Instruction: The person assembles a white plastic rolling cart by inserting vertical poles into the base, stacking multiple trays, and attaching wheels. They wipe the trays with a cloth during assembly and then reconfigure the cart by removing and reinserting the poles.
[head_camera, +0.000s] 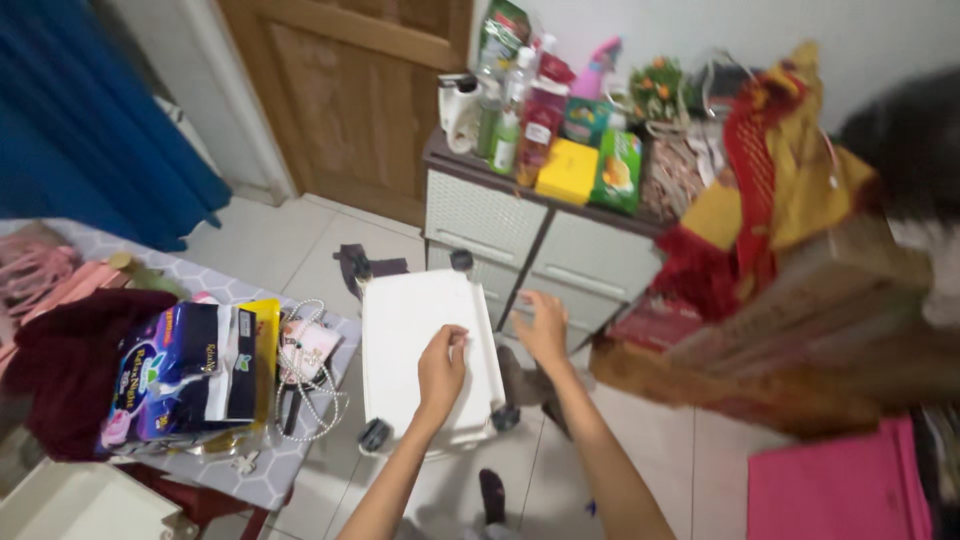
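Brown wooden door (350, 90) at top middle, white wall (860, 30) at upper right. Blue cloth curtain (90, 120) hanging at upper left. Pale tiled floor (270, 245) below. Grey drawer cabinet (530, 235) in the middle, crowded on top.

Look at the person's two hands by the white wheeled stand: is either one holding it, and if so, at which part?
The left hand rests on the flat top of the white wheeled stand. The right hand is at its right edge. A closed grip cannot be told.

both arms outstretched, left hand (441, 366) and right hand (545, 325) open
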